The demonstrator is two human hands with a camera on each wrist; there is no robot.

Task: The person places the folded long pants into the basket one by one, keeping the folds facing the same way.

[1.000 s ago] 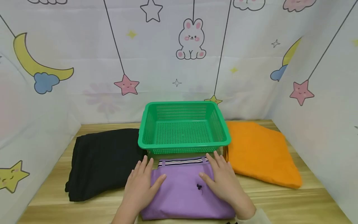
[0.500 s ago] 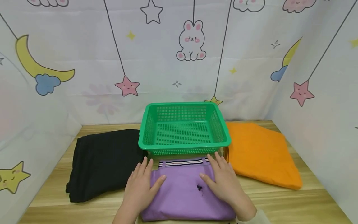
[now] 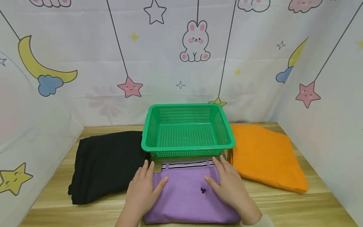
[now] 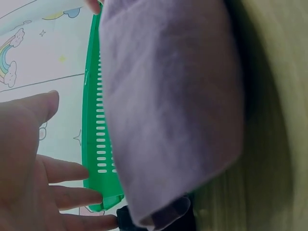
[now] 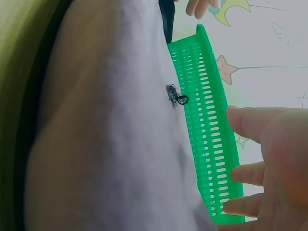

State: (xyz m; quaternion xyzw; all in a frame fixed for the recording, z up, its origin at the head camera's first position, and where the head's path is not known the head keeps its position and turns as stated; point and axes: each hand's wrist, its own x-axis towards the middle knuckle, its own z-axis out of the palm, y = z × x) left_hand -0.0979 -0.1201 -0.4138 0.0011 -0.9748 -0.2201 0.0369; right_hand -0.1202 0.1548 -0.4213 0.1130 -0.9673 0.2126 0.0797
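A folded purple garment (image 3: 187, 195) lies on the table in front of the person, with a striped band and loops like a waistband at its far edge. A small black mark (image 5: 172, 94) shows on its upper face. Over its left edge is the left hand (image 3: 141, 189), fingers extended and thumb spread inward. The right hand (image 3: 231, 186) is over the right edge in the same pose. Both wrist views show a gap between the palms and the cloth, so the hands hover just above it. Neither hand holds anything.
Behind the garment stands a green plastic basket (image 3: 188, 147) with nothing in it. A folded black cloth (image 3: 109, 167) lies to the left, an orange one (image 3: 266, 157) to the right. A patterned white curtain (image 3: 158, 72) encloses the wooden table (image 3: 314, 205) at the back and sides.
The right hand has shifted very slightly to the right. The left hand stays nearly still above the garment, and the head view has drifted a little.
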